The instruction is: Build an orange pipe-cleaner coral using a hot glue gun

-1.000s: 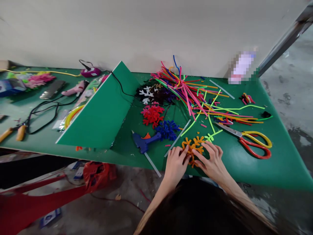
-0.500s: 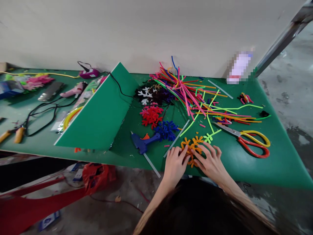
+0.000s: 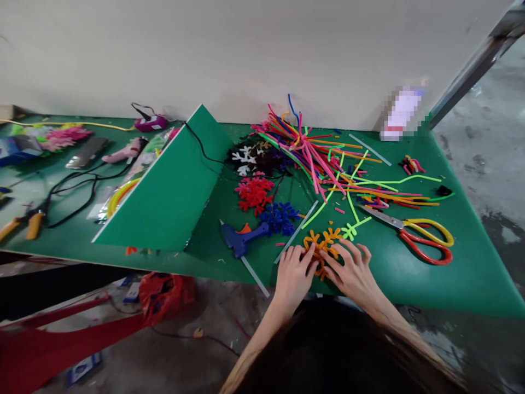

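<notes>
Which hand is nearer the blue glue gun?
Left. The left hand is just right of the glue gun in view, at the orange pipe-cleaner shape; the right hand is farther off, beyond the left hand.

The orange pipe-cleaner shape (image 3: 322, 246) has a soft, fuzzy surface of fibres, and the loose pipe cleaners (image 3: 315, 158) look the same. The glue gun (image 3: 240, 238) is made of glossy blue plastic, and the glue stick (image 3: 296, 231) is smooth and half-clear. The scissors (image 3: 379, 217) have shiny metal blades and smooth red and yellow plastic handles. The bench (image 3: 410, 279) has a smooth green top with a little gloss. The wall (image 3: 246, 54) is matt, and the concrete floor (image 3: 492, 109) looks rough.
</notes>
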Tool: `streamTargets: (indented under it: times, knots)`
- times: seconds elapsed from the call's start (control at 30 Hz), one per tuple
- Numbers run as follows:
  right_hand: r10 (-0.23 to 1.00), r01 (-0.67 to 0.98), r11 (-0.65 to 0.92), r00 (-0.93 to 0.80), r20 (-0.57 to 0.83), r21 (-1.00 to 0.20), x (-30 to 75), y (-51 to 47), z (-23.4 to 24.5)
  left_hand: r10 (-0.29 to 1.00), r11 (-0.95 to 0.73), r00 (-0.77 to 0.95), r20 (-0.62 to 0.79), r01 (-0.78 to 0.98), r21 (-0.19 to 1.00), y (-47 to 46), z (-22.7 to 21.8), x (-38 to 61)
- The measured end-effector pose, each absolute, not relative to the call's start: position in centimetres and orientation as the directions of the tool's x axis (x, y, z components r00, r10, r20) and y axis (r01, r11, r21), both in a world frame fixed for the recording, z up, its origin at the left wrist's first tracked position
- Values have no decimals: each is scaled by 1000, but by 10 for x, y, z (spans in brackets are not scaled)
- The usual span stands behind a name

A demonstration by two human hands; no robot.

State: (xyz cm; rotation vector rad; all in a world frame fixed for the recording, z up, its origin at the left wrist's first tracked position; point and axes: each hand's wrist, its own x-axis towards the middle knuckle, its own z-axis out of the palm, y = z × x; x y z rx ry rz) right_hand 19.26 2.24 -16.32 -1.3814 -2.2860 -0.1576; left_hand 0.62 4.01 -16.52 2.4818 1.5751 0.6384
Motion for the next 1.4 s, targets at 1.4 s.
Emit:
streamTargets:
  times: [1.4]
  knots:
    - [853,839,442,-284,438,-317,149,13,-176,945,-190,65,320,907,376,37,-162,26]
